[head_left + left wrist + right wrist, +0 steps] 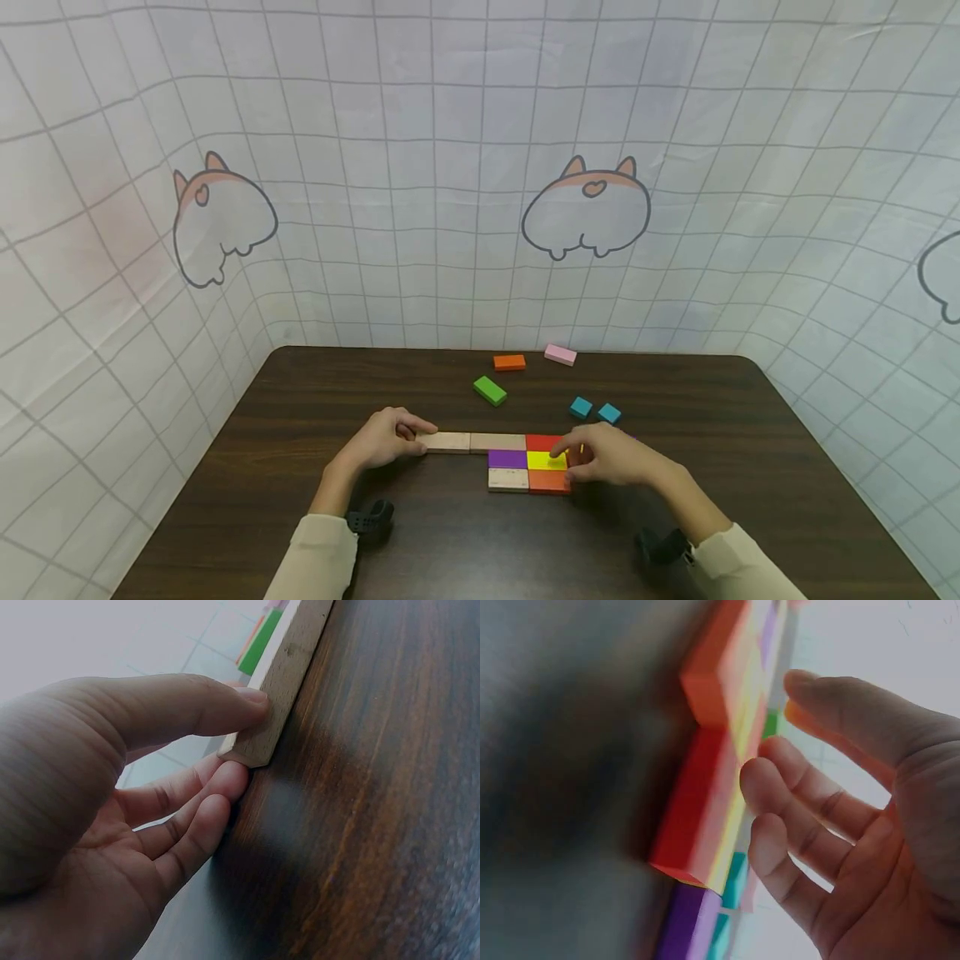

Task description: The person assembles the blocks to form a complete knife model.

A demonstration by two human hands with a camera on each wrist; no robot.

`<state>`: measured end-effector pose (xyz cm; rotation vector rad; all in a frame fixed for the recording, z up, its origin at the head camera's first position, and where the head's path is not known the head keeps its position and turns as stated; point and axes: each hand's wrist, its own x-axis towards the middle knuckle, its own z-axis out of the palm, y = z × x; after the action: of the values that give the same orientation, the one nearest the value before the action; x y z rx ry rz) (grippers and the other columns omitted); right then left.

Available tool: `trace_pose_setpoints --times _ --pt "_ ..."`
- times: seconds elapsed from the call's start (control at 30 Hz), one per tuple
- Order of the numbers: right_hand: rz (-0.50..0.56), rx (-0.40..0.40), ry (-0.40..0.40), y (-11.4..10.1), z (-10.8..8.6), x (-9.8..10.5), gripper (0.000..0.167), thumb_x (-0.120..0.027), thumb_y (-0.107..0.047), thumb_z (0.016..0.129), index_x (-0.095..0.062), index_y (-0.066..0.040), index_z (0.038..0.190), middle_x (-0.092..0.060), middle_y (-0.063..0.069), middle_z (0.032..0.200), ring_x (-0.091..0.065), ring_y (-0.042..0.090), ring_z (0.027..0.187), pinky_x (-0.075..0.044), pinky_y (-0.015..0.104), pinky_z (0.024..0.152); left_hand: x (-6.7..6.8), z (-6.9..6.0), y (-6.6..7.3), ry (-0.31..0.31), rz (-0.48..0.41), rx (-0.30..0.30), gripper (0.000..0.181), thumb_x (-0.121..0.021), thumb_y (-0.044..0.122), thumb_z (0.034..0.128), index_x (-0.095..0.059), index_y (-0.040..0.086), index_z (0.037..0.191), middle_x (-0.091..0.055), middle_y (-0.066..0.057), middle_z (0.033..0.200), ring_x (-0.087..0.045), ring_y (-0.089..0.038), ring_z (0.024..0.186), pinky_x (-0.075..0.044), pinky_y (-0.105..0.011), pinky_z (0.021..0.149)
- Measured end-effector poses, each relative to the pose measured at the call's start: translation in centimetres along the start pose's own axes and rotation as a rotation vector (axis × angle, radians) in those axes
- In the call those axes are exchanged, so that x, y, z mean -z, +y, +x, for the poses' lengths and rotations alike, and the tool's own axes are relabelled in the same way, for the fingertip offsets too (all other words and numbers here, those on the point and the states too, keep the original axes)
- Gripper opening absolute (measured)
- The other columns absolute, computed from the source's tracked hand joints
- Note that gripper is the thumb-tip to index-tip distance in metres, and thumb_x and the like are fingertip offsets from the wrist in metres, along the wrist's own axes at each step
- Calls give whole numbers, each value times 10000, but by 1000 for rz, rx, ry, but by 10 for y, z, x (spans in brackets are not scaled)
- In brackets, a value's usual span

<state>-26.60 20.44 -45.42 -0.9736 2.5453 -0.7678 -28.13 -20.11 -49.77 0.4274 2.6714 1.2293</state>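
Head view: pinching plank [447, 442] with left hand [384, 440]; holding right hand [615, 455] at yellow block [538, 461], fingers loosely spread, pinching nothing; best to nudge lightly, keeping edges flush.

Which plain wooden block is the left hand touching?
The leftmost plain block: the left hand pinches its left end, while the other two lie farther right.

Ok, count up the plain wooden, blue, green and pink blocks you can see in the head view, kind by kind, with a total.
Plain wooden blocks: 3
Blue blocks: 2
Green block: 1
Pink block: 1
Total: 7
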Motion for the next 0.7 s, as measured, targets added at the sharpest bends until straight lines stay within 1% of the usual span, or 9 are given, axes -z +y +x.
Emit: trace_pose_setpoints --times 0.1,0.2,0.27,0.33,0.4,0.5,0.57,0.63,0.7 --pt "33 -8 30 6 10 13 324 -740 -207 944 -724 -84 1243 -683 -20 929 -579 108 774 -522 257 680 0 0 -1 2 -1 4 256 -802 100 874 -811 208 1106 -629 -51 981 -532 -174 784 -465 -298 658" --pt "46 -24 83 15 22 25 319 -733 -193 950 -719 -68 1243 -671 -23 907 -578 153 755 -517 259 663 1 0 -2 2 -2 10 255 -803 104 875 -810 207 1108 -630 -50 987 -534 -173 787 -468 -300 664" --pt "50 -42 125 23 32 31 319 -737 -180 947 -715 -54 1240 -673 -13 899 -576 177 738 -509 273 658 1 -1 -2 -1 -3 9 255 -802 105 877 -808 203 1112 -632 -53 990 -536 -174 790 -470 -302 666" --pt "54 -75 163 32 42 38 327 -738 -167 945 -707 -47 1248 -682 14 921 -580 191 758 -516 291 686 1 -1 -2 -4 -6 6 255 -800 102 878 -808 199 1114 -633 -56 993 -536 -174 790 -471 -304 666" --pt "49 -110 198 42 51 44 343 -738 -164 945 -698 -44 1264 -700 70 981 -589 193 810 -535 323 736 1 -1 -1 -4 -8 3 255 -799 102 879 -807 197 1115 -634 -56 994 -538 -176 790 -473 -305 665" --pt "41 -155 241 56 64 52 377 -733 -153 947 -680 -45 1305 -705 174 1125 -602 215 899 -550 377 814 0 -1 -1 -1 -7 1 254 -801 105 878 -808 203 1112 -635 -49 991 -538 -173 797 -474 -304 670" --pt "38 -163 256 65 71 57 410 -730 -141 946 -661 -33 1336 -675 240 1219 -605 244 915 -549 404 805 -1 -1 -2 2 -4 1 251 -803 110 877 -809 211 1107 -633 -43 987 -536 -173 803 -475 -304 673" --pt "35 -170 265 74 78 61 439 -726 -125 945 -641 -26 1364 -648 278 1263 -603 268 917 -541 406 792 -1 0 -1 4 -3 3 250 -805 111 877 -810 217 1103 -633 -41 986 -535 -174 807 -475 -308 679" --pt "38 -179 269 82 84 63 472 -722 -118 945 -615 -23 1394 -615 306 1302 -616 345 987 -542 466 837 -1 -1 -1 7 1 7 247 -806 113 876 -810 216 1101 -631 -39 983 -533 -173 809 -474 -309 681"
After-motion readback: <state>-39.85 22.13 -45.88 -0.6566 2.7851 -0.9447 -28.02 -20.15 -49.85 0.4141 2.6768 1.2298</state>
